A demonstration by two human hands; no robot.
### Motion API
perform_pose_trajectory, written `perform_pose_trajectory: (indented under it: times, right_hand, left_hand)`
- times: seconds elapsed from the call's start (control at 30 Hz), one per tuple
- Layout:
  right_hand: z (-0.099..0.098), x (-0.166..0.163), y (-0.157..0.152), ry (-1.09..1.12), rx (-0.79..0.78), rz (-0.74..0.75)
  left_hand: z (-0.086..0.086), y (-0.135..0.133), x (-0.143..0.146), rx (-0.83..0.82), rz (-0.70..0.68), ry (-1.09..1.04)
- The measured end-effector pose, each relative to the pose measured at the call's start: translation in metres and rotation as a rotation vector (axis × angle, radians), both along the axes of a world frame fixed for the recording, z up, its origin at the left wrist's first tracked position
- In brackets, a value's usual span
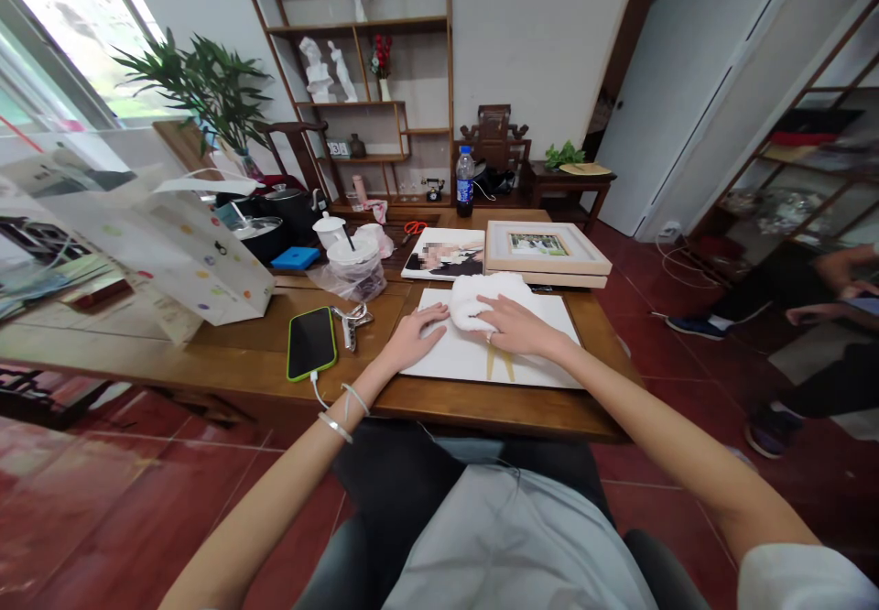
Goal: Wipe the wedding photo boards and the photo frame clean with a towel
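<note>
A flat white board lies on the wooden table in front of me. My left hand rests flat on the board's left edge, fingers stretched out. My right hand presses down on a white cloth at the board's far side, fingers laid over it. Just beyond stand stacked picture frames and a photo print.
A phone in a green case with a cable lies left of my hands, beside a metal clip. A plastic tub, a white gift bag, pots, scissors and a bottle sit further back. Another person's legs are at the right.
</note>
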State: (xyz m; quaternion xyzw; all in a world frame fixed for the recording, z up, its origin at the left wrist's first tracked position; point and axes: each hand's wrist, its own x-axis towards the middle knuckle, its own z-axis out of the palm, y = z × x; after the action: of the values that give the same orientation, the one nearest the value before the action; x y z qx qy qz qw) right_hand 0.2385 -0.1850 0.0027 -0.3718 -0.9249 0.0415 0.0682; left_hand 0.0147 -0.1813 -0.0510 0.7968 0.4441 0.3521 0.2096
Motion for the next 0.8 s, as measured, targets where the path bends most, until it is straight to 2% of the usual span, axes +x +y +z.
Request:
perform_pose_trajectory:
  times: [0.13,0.27,0.43,0.57,0.67,0.8]
  right_hand:
    - [-0.011,-0.018,0.0,-0.041,0.134,-0.1]
    - [-0.017,-0.032,-0.021,-0.075,0.207,-0.116]
    - [-0.011,-0.041,-0.073,-0.094,0.206,0.0]
    - [0.002,-0.037,-0.106,-0.072,0.089,0.113]
    - [0.008,-0.025,-0.103,0.011,0.019,0.106]
    - [0.005,-0.007,-0.068,0.142,-0.003,-0.058]
  left_hand:
    - [-0.003,0.002,-0.001,0.026,0.016,0.005]
    - [-0.006,0.005,-0.002,0.052,0.045,-0.029]
    - [-0.003,0.003,-0.002,0.042,0.009,-0.028]
    - [-0.003,0.003,-0.004,0.005,-0.043,-0.007]
    - [-0.004,0.005,-0.004,-0.011,-0.043,0.007]
    - [-0.006,0.006,-0.003,0.006,-0.026,-0.001]
